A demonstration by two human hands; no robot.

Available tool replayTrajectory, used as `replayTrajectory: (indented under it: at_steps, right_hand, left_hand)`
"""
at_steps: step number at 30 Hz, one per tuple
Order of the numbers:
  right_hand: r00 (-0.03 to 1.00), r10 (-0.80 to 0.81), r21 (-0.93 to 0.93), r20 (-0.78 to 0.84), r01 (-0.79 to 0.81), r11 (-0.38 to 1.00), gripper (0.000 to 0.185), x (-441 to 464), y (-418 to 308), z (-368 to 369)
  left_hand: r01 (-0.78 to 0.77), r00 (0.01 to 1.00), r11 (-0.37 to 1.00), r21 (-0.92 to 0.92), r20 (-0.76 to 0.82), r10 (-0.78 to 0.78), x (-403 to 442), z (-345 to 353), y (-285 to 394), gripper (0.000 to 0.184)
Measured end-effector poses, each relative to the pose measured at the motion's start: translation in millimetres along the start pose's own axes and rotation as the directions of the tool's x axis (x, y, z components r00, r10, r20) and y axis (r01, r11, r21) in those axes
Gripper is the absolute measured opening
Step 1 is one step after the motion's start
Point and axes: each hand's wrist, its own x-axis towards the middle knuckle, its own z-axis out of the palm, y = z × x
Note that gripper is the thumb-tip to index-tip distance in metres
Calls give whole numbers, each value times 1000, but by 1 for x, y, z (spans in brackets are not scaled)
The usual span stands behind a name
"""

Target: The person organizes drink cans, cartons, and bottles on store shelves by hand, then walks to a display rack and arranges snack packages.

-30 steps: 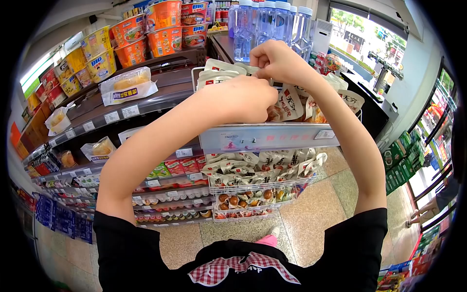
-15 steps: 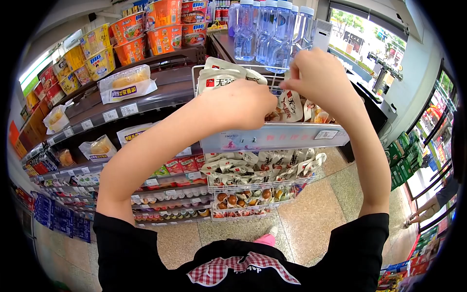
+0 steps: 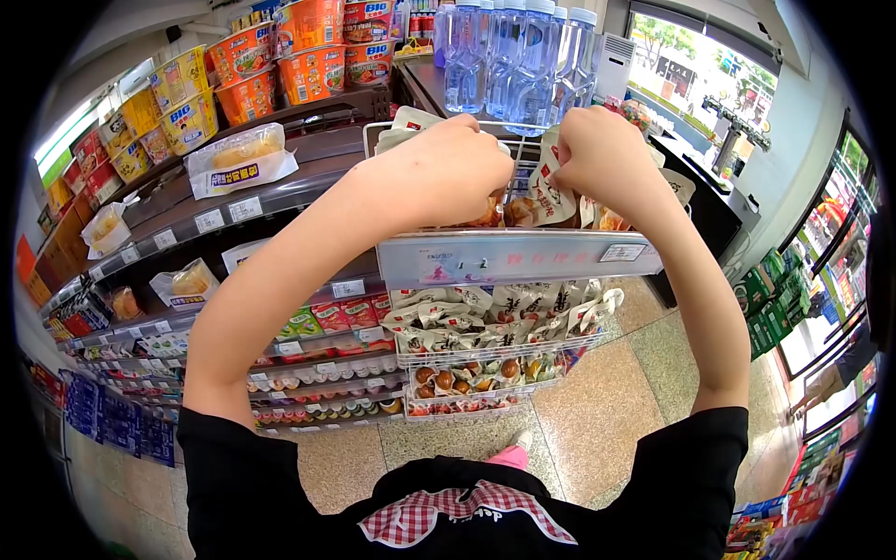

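Note:
Both my hands are over the top wire basket (image 3: 373, 140) of a snack rack. My right hand (image 3: 609, 157) is closed on the upper side of a white snack packet (image 3: 549, 187) with red and black print and a clear window, which stands upright. Curled into a fist, my left hand (image 3: 467, 173) is beside it at the left of the basket; its fingertips are hidden behind the hand, so what it holds does not show. Other snack packets (image 3: 411, 121) stand behind my left hand. A printed pale panel (image 3: 513, 259) runs along the basket's front.
Lower wire tiers hold more snack packets (image 3: 523, 308) and bagged brown eggs (image 3: 462, 385). Water bottles (image 3: 523, 65) stand on the dark counter behind. At left, shelves carry wrapped bread (image 3: 238, 159) and noodle tubs (image 3: 313, 73). A person's leg (image 3: 821, 387) shows at right.
My right hand has moved down onto the snack packet, which now stands higher and more exposed. My left hand has shifted slightly left and up.

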Motion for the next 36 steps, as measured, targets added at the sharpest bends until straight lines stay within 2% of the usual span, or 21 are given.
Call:
replayTrajectory:
  at_steps: [4, 7, 10, 14, 16, 19, 22, 29, 31, 36]
  right_hand:
    - [995, -35, 195, -88, 51, 979, 19, 1, 9, 2]
    - [998, -51, 309, -25, 56, 949, 13, 6, 9, -9]
    - [983, -112, 250, -142, 145, 957, 10, 5, 11, 0]
    - [996, -70, 244, -61, 83, 966, 10, 4, 6, 2]
    - [992, -81, 255, -95, 103, 961, 11, 4, 8, 6]
    - [996, -64, 278, -64, 79, 957, 12, 4, 7, 5]
    - [996, -64, 283, -57, 78, 956, 12, 2, 7, 5]
    - [992, -82, 271, -101, 107, 957, 12, -2, 11, 6]
    - [980, -103, 244, -168, 142, 959, 13, -6, 11, 7]
    - [958, -126, 198, -259, 181, 963, 11, -10, 10, -1]
  left_hand:
    - [22, 998, 999, 45, 64, -24, 0, -1, 2, 18]
    - [-4, 1000, 1000, 29, 22, 3, -2, 4, 1, 17]
    - [-24, 1000, 999, -40, -1, 24, 0, 16, -4, 18]
    - [3, 988, 998, 56, -154, 5, 9, 21, -14, 15]
    - [38, 962, 993, 111, -272, -7, 11, 25, -20, 12]
    - [144, 954, 952, 269, -294, -61, 15, 23, -17, 8]
    - [184, 944, 940, 288, -318, -88, 20, 24, -12, 9]
    - [256, 917, 936, 240, -367, -157, 25, 35, -9, 10]
    - [279, 909, 931, 233, -376, -178, 27, 36, -9, 10]
    - [258, 910, 965, 47, -347, -226, 29, 19, -10, 12]
